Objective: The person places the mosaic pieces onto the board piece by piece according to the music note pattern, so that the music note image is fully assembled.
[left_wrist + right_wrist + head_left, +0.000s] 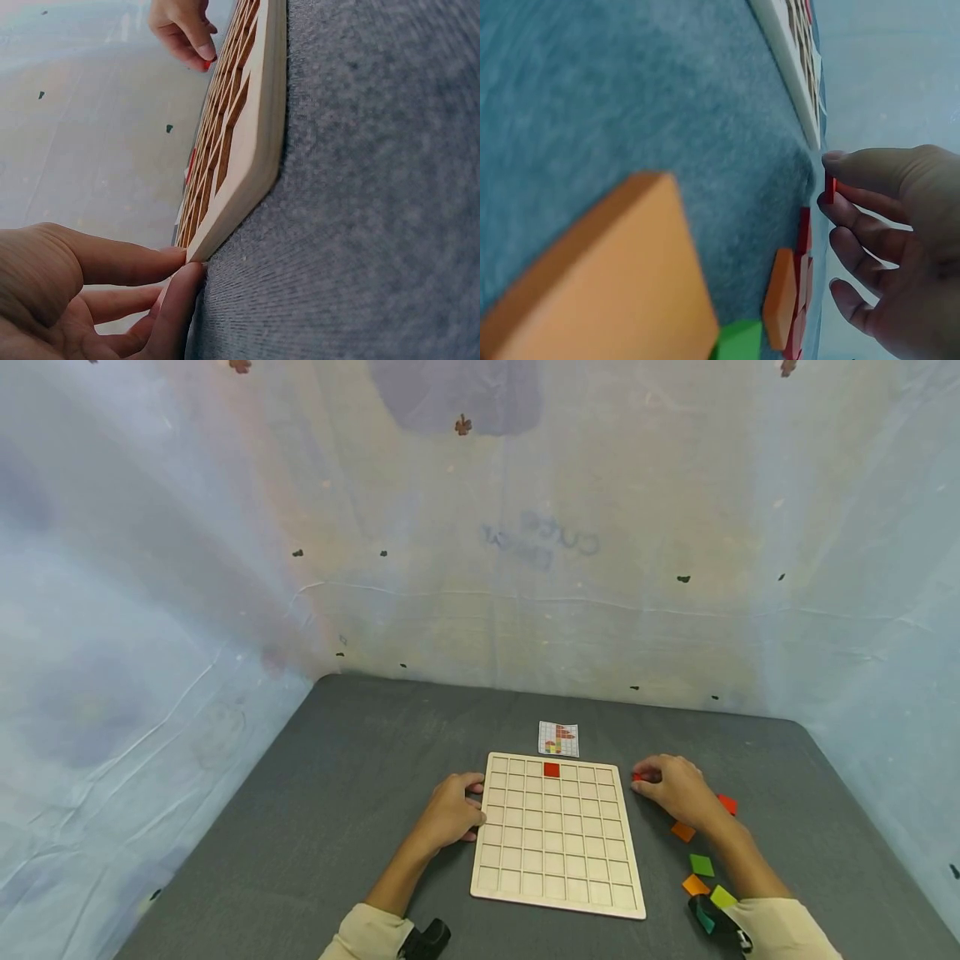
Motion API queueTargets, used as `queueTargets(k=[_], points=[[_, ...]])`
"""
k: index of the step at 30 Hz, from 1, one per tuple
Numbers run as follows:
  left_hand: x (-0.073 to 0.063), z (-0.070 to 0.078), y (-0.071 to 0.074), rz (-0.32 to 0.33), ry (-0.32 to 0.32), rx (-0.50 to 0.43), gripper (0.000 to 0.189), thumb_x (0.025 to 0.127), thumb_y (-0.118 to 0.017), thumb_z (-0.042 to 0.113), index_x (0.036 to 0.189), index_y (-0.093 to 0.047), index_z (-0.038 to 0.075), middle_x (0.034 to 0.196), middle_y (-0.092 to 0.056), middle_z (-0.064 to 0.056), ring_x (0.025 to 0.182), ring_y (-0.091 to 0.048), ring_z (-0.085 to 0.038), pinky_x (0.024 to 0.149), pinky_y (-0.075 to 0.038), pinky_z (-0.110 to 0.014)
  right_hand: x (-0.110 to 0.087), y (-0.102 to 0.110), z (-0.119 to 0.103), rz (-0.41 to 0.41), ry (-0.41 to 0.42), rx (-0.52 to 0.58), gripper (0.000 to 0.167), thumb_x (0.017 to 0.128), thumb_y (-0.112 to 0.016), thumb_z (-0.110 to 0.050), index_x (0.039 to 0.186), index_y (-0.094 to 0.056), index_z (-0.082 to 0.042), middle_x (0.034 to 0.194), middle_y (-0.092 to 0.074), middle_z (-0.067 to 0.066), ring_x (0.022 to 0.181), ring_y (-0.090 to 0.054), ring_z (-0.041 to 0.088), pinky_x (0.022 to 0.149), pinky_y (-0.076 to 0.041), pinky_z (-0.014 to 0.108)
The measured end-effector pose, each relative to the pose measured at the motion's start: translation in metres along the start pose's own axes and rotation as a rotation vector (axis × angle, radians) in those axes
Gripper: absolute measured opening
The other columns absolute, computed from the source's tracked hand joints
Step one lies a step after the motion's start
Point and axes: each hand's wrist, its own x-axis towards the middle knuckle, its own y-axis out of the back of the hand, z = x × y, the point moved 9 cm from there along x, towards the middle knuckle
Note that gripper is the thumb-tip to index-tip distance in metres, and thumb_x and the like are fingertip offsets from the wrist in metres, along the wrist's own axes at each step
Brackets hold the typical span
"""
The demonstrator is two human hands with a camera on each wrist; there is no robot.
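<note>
A pale wooden grid board [552, 842] lies flat on the table, one red square tile [551, 770] set in its top row. At the board's left edge, my left hand [450, 812] pinches the rim between thumb and finger, as the left wrist view shows up close. Just off the board's upper right corner, my right hand [678, 789] holds a small red tile [830, 187] between thumb and fingertips. Beyond the board's top edge lies a small printed card [558, 739] with a coloured pattern on a grid.
Loose tiles lie around my right forearm: red [727, 804], orange [683, 832], green [702, 865], another orange [695, 885] and yellow-green [723, 897]. Several red tiles [799, 300] show in the right wrist view. A pale sheet wall [525, 635] rises behind the grey table [337, 827].
</note>
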Motion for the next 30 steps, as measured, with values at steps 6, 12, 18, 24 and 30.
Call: queueTargets(k=[6, 12, 18, 24, 30], points=[[0.0, -0.001, 0.0, 0.006, 0.003, 0.002, 0.068, 0.078, -0.07, -0.012, 0.145, -0.057, -0.008, 0.127, -0.062, -0.019, 0.095, -0.063, -0.022, 0.053, -0.062, -0.033, 0.002, 0.0, -0.009, 0.001, -0.007, 0.012, 0.023, 0.094, -0.079, -0.014, 0.112, -0.078, 0.0, 0.105, -0.074, 0.011, 0.095, -0.068, 0.028, 0.089, -0.052, 0.059], [0.001, -0.002, 0.0, 0.006, 0.002, 0.005, 0.067, 0.079, -0.07, -0.012, 0.144, -0.058, -0.008, 0.128, -0.062, -0.019, 0.095, -0.064, -0.022, 0.054, -0.062, -0.033, 0.003, -0.001, -0.022, 0.003, 0.022, 0.031, 0.021, 0.095, -0.078, -0.014, 0.113, -0.078, -0.003, 0.108, -0.074, 0.012, 0.097, -0.067, 0.027, 0.087, -0.053, 0.054], [0.001, -0.001, 0.0, 0.006, -0.006, 0.014, 0.066, 0.079, -0.07, -0.012, 0.144, -0.058, -0.009, 0.128, -0.062, -0.019, 0.094, -0.064, -0.022, 0.054, -0.062, -0.033, 0.006, -0.002, -0.035, 0.007, 0.045, 0.044, 0.019, 0.094, -0.08, -0.015, 0.111, -0.079, -0.005, 0.106, -0.074, 0.008, 0.098, -0.065, 0.027, 0.09, -0.049, 0.056], [0.0, -0.003, 0.0, 0.002, 0.008, 0.005, 0.067, 0.079, -0.071, -0.012, 0.145, -0.057, -0.009, 0.128, -0.062, -0.018, 0.095, -0.064, -0.022, 0.054, -0.062, -0.033, 0.01, -0.009, -0.042, -0.01, 0.027, 0.043, 0.023, 0.095, -0.079, -0.017, 0.114, -0.079, -0.005, 0.11, -0.074, 0.009, 0.098, -0.06, 0.025, 0.084, -0.049, 0.046], [0.001, -0.001, 0.0, 0.002, 0.001, 0.007, 0.066, 0.08, -0.071, -0.012, 0.144, -0.057, -0.008, 0.128, -0.062, -0.019, 0.095, -0.064, -0.022, 0.054, -0.062, -0.033, 0.013, -0.014, -0.051, 0.001, 0.046, 0.065, 0.021, 0.095, -0.079, -0.014, 0.114, -0.079, -0.004, 0.106, -0.072, 0.009, 0.091, -0.056, 0.023, 0.075, -0.045, 0.038]])
